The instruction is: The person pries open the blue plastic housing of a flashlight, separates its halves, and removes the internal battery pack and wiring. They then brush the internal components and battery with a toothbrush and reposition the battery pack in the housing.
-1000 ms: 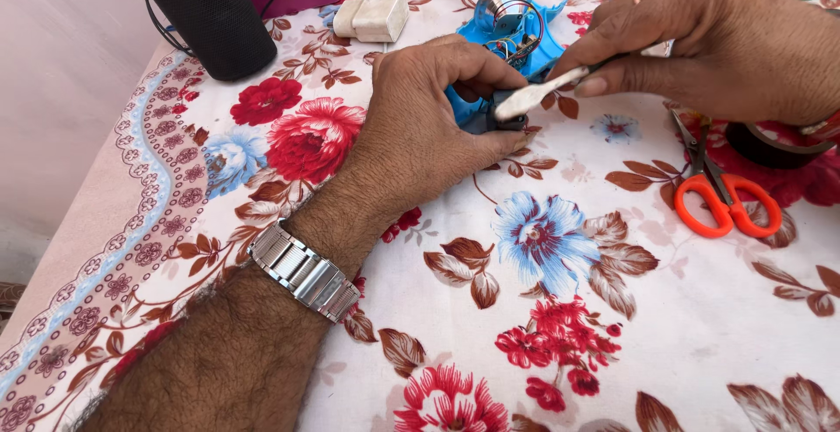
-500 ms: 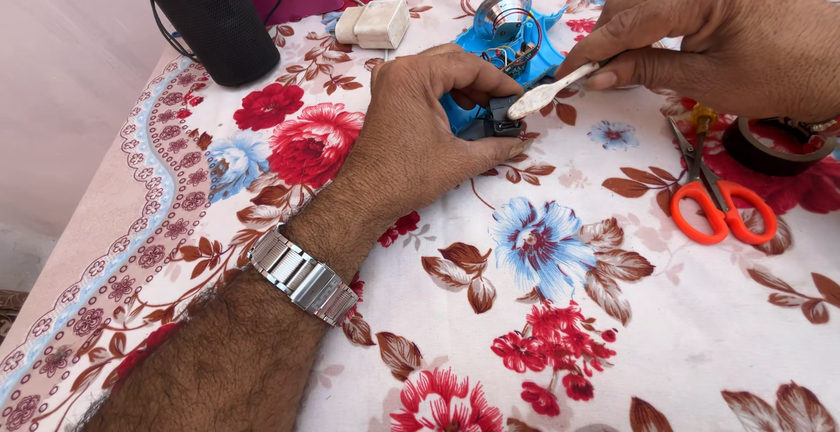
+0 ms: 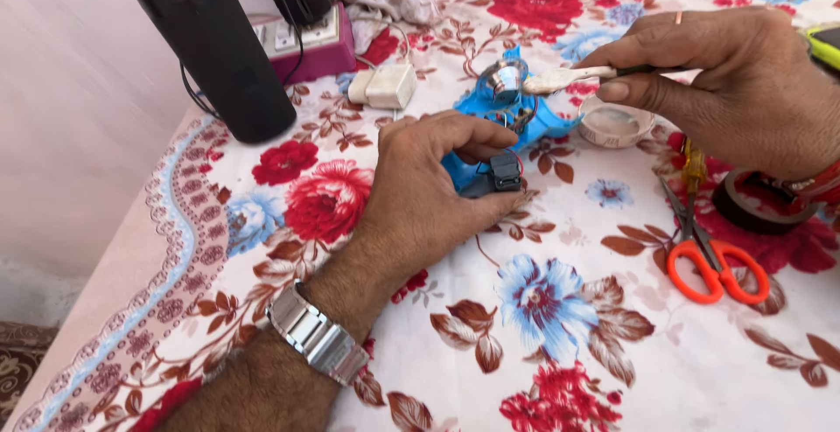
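Table covered with a floral cloth (image 3: 560,379), red and blue flowers on white, is filling the view; pale wall running along the left. Left hand (image 3: 429,196) is resting on the cloth near centre, fingers curled, pinching a small black part (image 3: 505,172) between thumb and fingertips; a metal wristwatch (image 3: 317,336) is sitting on that wrist at 7 o'clock from the hand. The black part is lying against the near edge of a blue plastic device (image 3: 516,121), which is sitting at 1 o'clock from the left hand and is carrying a shiny metal cylinder (image 3: 501,78) on top. Right hand (image 3: 735,82) is hovering at upper right, fingers clenched around a thin stick tool (image 3: 573,76) whose whitish coated tip is touching or just beside the metal cylinder; cannot tell which. A small round white container (image 3: 617,124) is sitting just below the tool. Orange-handled scissors (image 3: 713,261) are lying at 4 o'clock from the container, a roll of dark tape (image 3: 757,205) near them under the right wrist. A tall black speaker (image 3: 219,47) is standing at 10 o'clock, a white charger (image 3: 382,87) beside it, a pink power strip (image 3: 306,43) behind.
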The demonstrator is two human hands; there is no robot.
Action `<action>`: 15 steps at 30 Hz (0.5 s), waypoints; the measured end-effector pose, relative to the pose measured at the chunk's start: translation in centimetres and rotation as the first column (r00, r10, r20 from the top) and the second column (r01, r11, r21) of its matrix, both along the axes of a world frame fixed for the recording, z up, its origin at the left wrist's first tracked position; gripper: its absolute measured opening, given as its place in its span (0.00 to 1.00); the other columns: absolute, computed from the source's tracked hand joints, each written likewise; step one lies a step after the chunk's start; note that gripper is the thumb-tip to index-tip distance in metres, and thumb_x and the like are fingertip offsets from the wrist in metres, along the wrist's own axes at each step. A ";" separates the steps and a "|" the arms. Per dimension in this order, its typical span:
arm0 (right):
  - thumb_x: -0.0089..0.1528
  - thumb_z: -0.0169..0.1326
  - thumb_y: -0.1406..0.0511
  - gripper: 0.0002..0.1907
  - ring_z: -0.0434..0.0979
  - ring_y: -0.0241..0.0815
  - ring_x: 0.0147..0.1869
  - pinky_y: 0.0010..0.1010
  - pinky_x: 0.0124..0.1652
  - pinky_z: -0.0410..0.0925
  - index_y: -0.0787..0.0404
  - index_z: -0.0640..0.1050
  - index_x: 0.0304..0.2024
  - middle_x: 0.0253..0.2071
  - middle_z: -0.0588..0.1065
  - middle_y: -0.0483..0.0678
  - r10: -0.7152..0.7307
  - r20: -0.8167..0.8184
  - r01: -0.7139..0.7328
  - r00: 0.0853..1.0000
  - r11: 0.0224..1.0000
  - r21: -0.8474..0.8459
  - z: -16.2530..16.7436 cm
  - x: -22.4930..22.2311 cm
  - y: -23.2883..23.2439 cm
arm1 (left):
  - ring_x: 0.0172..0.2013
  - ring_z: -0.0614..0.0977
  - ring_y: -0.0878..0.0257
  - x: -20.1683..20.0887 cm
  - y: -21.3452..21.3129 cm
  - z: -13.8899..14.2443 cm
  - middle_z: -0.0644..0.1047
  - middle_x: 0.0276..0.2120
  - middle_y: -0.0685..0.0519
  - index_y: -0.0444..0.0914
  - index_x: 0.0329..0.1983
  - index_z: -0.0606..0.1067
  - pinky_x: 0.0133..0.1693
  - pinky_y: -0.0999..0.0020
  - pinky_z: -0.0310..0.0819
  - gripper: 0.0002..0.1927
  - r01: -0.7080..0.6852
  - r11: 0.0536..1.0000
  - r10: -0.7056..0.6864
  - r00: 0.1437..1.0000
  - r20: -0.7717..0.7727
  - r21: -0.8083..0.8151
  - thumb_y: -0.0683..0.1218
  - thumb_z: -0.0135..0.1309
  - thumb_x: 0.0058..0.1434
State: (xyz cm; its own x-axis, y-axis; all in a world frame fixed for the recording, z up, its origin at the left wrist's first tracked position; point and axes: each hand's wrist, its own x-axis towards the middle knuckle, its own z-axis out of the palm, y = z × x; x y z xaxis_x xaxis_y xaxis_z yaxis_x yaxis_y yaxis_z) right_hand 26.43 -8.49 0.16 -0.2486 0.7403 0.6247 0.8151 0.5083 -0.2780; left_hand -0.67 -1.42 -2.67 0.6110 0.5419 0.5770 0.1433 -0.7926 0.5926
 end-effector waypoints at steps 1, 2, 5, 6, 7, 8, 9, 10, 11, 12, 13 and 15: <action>0.67 0.59 0.69 0.14 0.78 0.34 0.44 0.27 0.48 0.73 0.63 0.81 0.55 0.42 0.80 0.48 0.023 -0.081 -0.020 0.996 0.999 0.036 0.0 0.0 0.0 | 0.42 0.86 0.70 0.1 0.0 0.2 0.84 0.39 0.58 0.41 0.48 0.81 0.51 0.69 0.82 0.25 0.006 0.999 -0.005 1.000 0.026 -0.036 0.45 0.74 0.46; 0.66 0.59 0.69 0.14 0.78 0.33 0.43 0.27 0.45 0.73 0.62 0.81 0.54 0.41 0.81 0.48 0.002 -0.135 -0.008 0.991 0.999 -0.041 0.3 0.2 0.0 | 0.42 0.86 0.69 0.0 0.1 0.4 0.84 0.38 0.58 0.41 0.49 0.80 0.53 0.66 0.77 0.27 -0.022 1.000 0.022 1.000 0.014 0.018 0.45 0.75 0.45; 0.64 0.59 0.69 0.16 0.79 0.32 0.41 0.27 0.40 0.74 0.61 0.83 0.54 0.38 0.83 0.47 -0.040 -0.210 -0.011 0.977 0.972 -0.233 0.5 0.3 -0.3 | 0.41 0.85 0.69 -0.2 -0.1 0.4 0.84 0.37 0.58 0.42 0.52 0.78 0.58 0.60 0.68 0.31 -0.081 0.993 0.083 0.997 -0.010 0.087 0.45 0.76 0.43; 0.63 0.59 0.68 0.17 0.80 0.32 0.41 0.27 0.40 0.74 0.60 0.83 0.55 0.38 0.83 0.47 -0.029 -0.180 -0.016 0.983 0.970 -0.242 0.5 0.2 -0.5 | 0.42 0.84 0.70 -0.2 0.0 0.4 0.84 0.38 0.59 0.43 0.54 0.77 0.59 0.61 0.67 0.32 -0.081 0.994 0.082 0.997 -0.007 0.075 0.46 0.76 0.44; 0.62 0.59 0.68 0.18 0.81 0.33 0.41 0.27 0.40 0.75 0.59 0.83 0.56 0.38 0.84 0.46 -0.018 -0.151 -0.021 0.988 0.967 -0.253 0.3 0.0 -0.5 | 0.42 0.84 0.70 -0.2 0.1 0.3 0.83 0.38 0.61 0.44 0.55 0.76 0.60 0.61 0.67 0.33 -0.080 0.995 0.081 0.997 -0.006 0.061 0.47 0.75 0.45; 0.61 0.60 0.68 0.18 0.81 0.32 0.41 0.28 0.41 0.75 0.59 0.83 0.55 0.38 0.83 0.46 0.010 -0.114 -0.037 0.993 0.971 -0.236 0.0 -0.2 -0.4 | 0.42 0.84 0.70 -0.3 0.0 0.2 0.84 0.37 0.61 0.44 0.54 0.77 0.60 0.60 0.65 0.33 -0.083 0.993 0.086 0.996 -0.032 0.087 0.47 0.75 0.44; 0.60 0.60 0.67 0.18 0.81 0.32 0.40 0.28 0.41 0.74 0.58 0.83 0.54 0.38 0.83 0.46 0.035 -0.075 -0.050 0.997 0.976 -0.213 -0.2 -0.4 -0.3 | 0.41 0.85 0.69 -0.3 0.1 0.1 0.84 0.37 0.61 0.44 0.54 0.77 0.59 0.58 0.63 0.32 -0.081 0.990 0.088 0.995 -0.056 0.118 0.47 0.75 0.44; 0.59 0.61 0.66 0.18 0.81 0.32 0.39 0.28 0.41 0.74 0.58 0.82 0.53 0.37 0.83 0.45 0.057 -0.034 -0.062 0.998 0.979 -0.193 -0.5 -0.5 -0.2 | 0.41 0.85 0.69 -0.2 0.2 0.0 0.84 0.36 0.61 0.45 0.53 0.77 0.59 0.57 0.61 0.32 -0.077 0.986 0.089 0.993 -0.079 0.147 0.48 0.76 0.43; 0.59 0.62 0.66 0.19 0.80 0.34 0.39 0.29 0.40 0.74 0.54 0.83 0.53 0.36 0.82 0.45 0.027 -0.001 -0.027 1.000 0.973 -0.231 -0.6 -0.6 -0.1 | 0.42 0.84 0.68 -0.1 0.2 -0.1 0.84 0.36 0.61 0.45 0.52 0.78 0.59 0.56 0.60 0.31 -0.078 0.986 0.091 0.992 -0.085 0.150 0.48 0.76 0.44; 0.58 0.63 0.65 0.19 0.79 0.36 0.39 0.30 0.39 0.74 0.51 0.84 0.53 0.35 0.80 0.45 -0.001 0.035 0.010 0.999 0.964 -0.265 -0.7 -0.6 -0.1 | 0.43 0.84 0.68 -0.1 0.2 -0.2 0.84 0.36 0.61 0.46 0.51 0.78 0.59 0.55 0.59 0.30 -0.079 0.985 0.094 0.992 -0.089 0.155 0.49 0.76 0.44; 0.58 0.64 0.64 0.19 0.77 0.37 0.38 0.32 0.39 0.73 0.48 0.86 0.53 0.34 0.79 0.45 -0.027 0.070 0.046 0.997 0.953 -0.299 -0.8 -0.6 0.0 | 0.43 0.84 0.67 -0.1 0.2 -0.3 0.83 0.36 0.61 0.46 0.51 0.78 0.59 0.55 0.59 0.29 -0.083 0.984 0.099 0.991 -0.094 0.159 0.49 0.76 0.45; 0.59 0.63 0.64 0.17 0.78 0.37 0.41 0.32 0.41 0.73 0.49 0.85 0.52 0.36 0.82 0.42 0.174 0.089 -0.149 0.981 0.960 -0.236 -0.7 -0.4 0.2 | 0.44 0.84 0.68 -0.2 0.2 -0.4 0.84 0.37 0.62 0.46 0.52 0.78 0.60 0.55 0.59 0.29 -0.070 0.985 0.085 0.992 -0.091 0.155 0.49 0.76 0.46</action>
